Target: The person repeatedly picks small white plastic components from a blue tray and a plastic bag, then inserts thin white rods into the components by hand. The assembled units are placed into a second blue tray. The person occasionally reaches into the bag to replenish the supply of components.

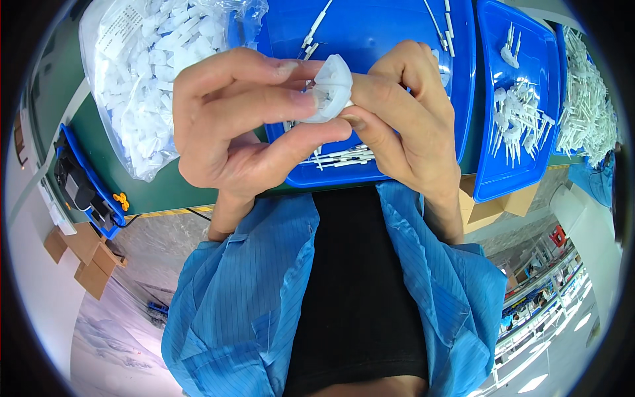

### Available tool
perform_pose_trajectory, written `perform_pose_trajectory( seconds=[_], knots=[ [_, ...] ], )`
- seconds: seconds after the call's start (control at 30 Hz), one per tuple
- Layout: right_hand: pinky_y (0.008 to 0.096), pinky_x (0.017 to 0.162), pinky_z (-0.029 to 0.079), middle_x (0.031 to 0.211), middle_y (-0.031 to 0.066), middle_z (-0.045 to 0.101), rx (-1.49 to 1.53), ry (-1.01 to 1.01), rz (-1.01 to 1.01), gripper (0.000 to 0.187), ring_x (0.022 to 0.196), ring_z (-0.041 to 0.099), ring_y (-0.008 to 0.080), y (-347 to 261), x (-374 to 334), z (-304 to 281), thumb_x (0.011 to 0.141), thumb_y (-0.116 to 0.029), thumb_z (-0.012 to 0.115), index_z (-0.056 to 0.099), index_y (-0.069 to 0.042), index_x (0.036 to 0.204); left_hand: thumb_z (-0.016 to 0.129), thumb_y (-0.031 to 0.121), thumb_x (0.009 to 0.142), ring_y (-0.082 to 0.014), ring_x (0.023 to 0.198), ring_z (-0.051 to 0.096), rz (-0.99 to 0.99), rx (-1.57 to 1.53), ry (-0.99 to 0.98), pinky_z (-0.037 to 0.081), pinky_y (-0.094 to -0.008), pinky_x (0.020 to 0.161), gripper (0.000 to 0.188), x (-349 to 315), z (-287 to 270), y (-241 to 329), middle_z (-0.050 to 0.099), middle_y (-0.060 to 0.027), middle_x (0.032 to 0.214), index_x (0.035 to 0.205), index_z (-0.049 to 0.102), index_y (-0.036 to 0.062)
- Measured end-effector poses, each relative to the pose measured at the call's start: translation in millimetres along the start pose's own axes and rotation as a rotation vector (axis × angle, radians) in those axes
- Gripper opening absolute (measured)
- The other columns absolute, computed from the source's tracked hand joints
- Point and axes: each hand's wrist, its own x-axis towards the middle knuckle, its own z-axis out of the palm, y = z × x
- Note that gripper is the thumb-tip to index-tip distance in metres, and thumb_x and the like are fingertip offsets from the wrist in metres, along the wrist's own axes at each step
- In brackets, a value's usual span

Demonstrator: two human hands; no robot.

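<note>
A translucent white plastic dome-shaped piece (335,86) is held up between my two hands over a large blue tray (370,30). My left hand (228,129) grips its left side with bent fingers and thumb. From the other side my right hand (413,116) closes thumb and forefinger at the piece's lower right edge; a bit of white shows at that pinch, too hidden to name. Thin white rods (344,157) lie in the tray below my hands, and more lie toward its far side.
At the left, a clear plastic bag (142,135) holds many white plastic pieces. A second blue tray (493,175) on the right carries white pieces with rods, beside another heap (582,99). A small blue tray with a black device (79,175) sits at the green table's left edge.
</note>
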Motion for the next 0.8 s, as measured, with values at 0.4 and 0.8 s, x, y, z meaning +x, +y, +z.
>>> perform_pose_trajectory(
  seconds=[0.4, 0.8],
  knots=[
    [0.0246, 0.053, 0.036, 0.069, 0.0082, 0.058, 0.575, -0.071, 0.469, 0.020, 0.060, 0.050, 0.0114, -23, 14, -6, 0.092, -0.013, 0.060, 0.069, 0.003, 0.086, 0.087, 0.005, 0.062, -0.0268, 0.080, 0.071, 0.119, 0.146, -0.046, 0.059, -0.0300, 0.070, 0.030, -2, 2, 3, 0.068, -0.0193, 0.095, 0.088, 0.071, 0.0022],
    [0.0365, 0.089, 0.045, 0.114, 0.0164, 0.054, -0.461, -0.186, -0.011, 0.035, 0.105, 0.054, 0.0311, 20, 40, 10, 0.075, -0.003, 0.063, 0.064, -0.008, 0.109, 0.063, 0.020, 0.094, -0.0429, 0.093, 0.068, -0.452, -0.382, 0.289, 0.063, -0.0432, 0.070, 0.035, -15, -6, -6, 0.062, -0.0245, 0.111, 0.116, 0.057, -0.0064]
  ],
)
